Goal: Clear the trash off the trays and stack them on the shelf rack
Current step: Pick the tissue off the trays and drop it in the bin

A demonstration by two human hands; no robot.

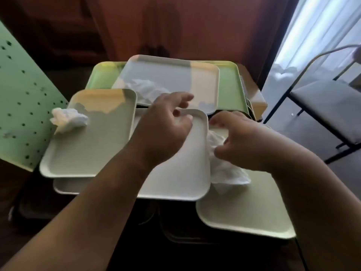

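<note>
Several pale trays lie overlapping on a small table. My left hand (166, 126) hovers over the far edge of the middle tray (181, 173), fingers loosely curled and holding nothing. My right hand (240, 141) pinches a crumpled white napkin (224, 169) that lies on the right tray (248, 212). A second crumpled napkin (68, 119) sits on the left edge of the left tray (88, 149). A third napkin (148, 89) rests on the far white tray (175, 79), which lies on a green tray (230, 85).
A green perforated panel (21, 106) leans at the left. A chair with a grey seat (332, 106) stands at the right by a bright curtain. A dark red wall is behind the table.
</note>
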